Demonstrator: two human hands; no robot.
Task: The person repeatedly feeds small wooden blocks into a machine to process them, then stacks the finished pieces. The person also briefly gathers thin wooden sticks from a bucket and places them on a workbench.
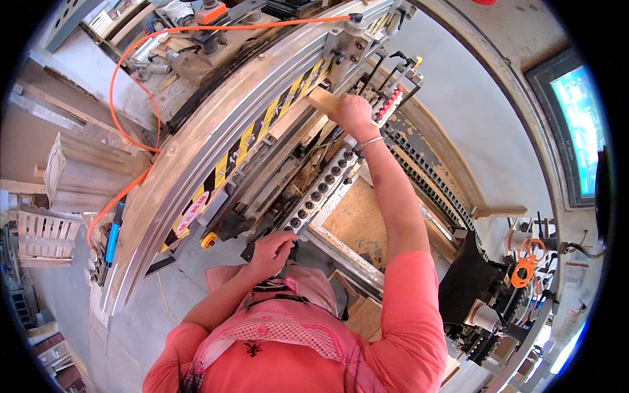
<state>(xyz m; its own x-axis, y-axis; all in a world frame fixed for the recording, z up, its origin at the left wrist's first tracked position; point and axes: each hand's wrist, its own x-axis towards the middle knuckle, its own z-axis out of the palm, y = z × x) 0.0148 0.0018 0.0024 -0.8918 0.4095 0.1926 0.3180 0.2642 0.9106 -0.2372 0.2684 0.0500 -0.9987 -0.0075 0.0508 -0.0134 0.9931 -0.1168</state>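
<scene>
My right hand point(357, 116) is stretched out across a long woodworking machine. Its fingers are closed on the end of a pale wooden block point(321, 99), next to the metal clamp post point(347, 56) at the machine's far end. My left hand point(270, 255) is held in front of my waist with its fingers curled in, and nothing shows in them. Closest to it is the near end of a metal rail point(317, 196) with a row of round dark fittings. A pale wooden strip point(293, 123) lies along the yellow-and-black striped guard point(246, 144).
An orange hose point(209, 28) loops over the machine's wooden beam point(171, 149). Red knobs point(391, 103) line a bracket beyond my right hand. Chain tracks point(429, 170) run along the right. A lit screen point(578, 128) and orange-handled scissors point(523, 270) are at far right.
</scene>
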